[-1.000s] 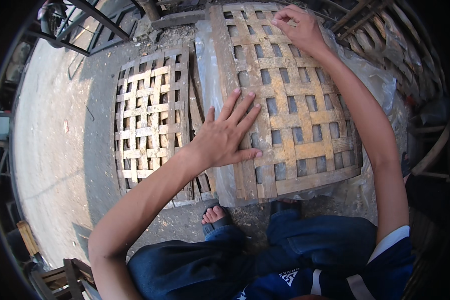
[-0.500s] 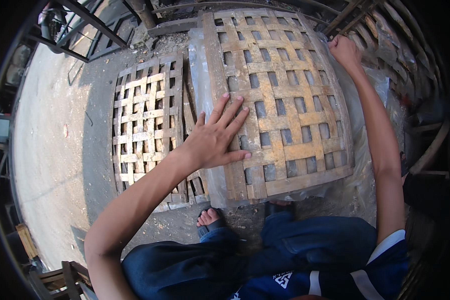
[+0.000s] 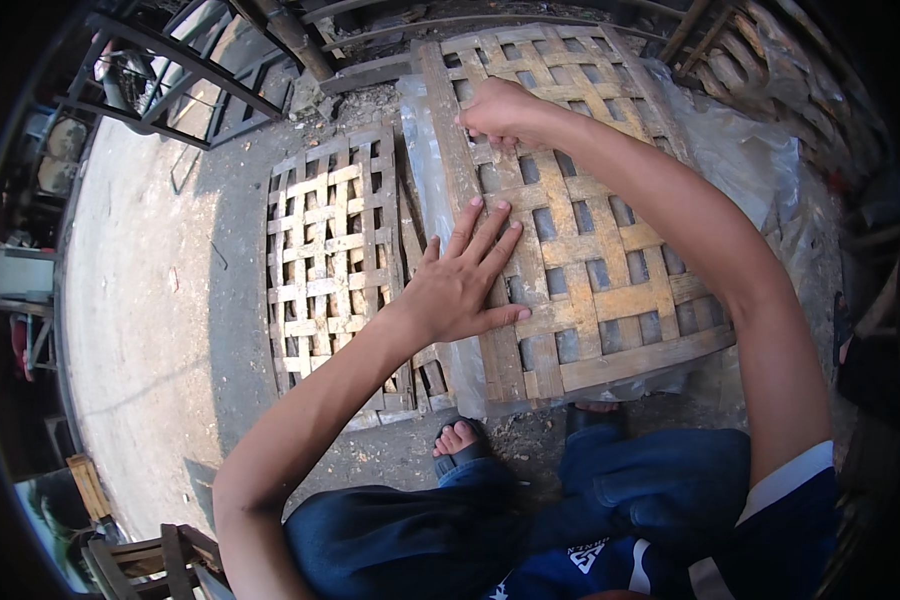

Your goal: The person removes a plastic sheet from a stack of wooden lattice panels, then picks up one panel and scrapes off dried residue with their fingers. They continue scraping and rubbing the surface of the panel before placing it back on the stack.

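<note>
A large woven wooden lattice panel (image 3: 620, 297) lies in front of me on a clear plastic sheet (image 3: 735, 165), which shows past its sides. My left hand (image 3: 458, 285) rests flat on the panel's left border, fingers spread, holding nothing. Farther up that border, my right hand (image 3: 505, 112) is closed in a pinch close to the wood strips. Whatever it may hold is hidden by the fingers. Grey material shows through the gaps in the lattice.
A smaller, worn lattice panel (image 3: 330, 250) lies to the left, tilted up against the big one's side. Dark metal frames (image 3: 185, 65) stand at the far left. Slatted pieces with plastic (image 3: 760, 75) lean at the far right. My sandalled foot (image 3: 457, 440) is near the panel's front edge.
My right hand has swung left across the panel, from its far right corner to the left border, still closed. My left hand stays flat in the same place. The view has shifted slightly.
</note>
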### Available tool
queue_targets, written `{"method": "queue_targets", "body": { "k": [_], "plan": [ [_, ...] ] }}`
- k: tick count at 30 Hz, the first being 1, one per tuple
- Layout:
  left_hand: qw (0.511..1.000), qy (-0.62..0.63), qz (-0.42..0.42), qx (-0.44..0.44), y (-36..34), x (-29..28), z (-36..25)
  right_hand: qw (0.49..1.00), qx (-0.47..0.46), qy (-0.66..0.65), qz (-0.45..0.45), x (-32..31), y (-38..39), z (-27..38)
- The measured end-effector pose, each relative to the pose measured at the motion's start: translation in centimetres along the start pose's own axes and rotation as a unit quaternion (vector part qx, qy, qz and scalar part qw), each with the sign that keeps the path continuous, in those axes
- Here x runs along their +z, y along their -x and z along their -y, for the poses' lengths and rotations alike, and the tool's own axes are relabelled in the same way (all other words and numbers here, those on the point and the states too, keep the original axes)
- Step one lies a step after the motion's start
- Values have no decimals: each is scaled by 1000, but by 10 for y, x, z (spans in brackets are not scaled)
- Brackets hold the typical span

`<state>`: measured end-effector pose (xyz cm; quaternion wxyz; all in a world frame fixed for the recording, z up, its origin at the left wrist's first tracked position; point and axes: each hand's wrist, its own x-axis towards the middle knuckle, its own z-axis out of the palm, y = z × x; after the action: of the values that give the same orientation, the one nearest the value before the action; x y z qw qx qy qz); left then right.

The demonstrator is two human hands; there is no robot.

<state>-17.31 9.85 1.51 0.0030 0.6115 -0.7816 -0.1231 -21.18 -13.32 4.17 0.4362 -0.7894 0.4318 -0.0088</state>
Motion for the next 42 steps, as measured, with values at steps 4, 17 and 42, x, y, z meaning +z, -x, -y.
{"method": "queue_targets", "body": {
  "k": [4,17,42],
  "plan": [
    [1000,11,-8,0,0,3,0,1000,14,-17,5,-3,-9,-5],
    [998,25,-55,22,0,14,7,1000,6,17,-21,5,-24,-18],
    [1000,19,-3,4,-1,7,4,990,-141,-15,-5,11,-1,-46]
  ]
}}
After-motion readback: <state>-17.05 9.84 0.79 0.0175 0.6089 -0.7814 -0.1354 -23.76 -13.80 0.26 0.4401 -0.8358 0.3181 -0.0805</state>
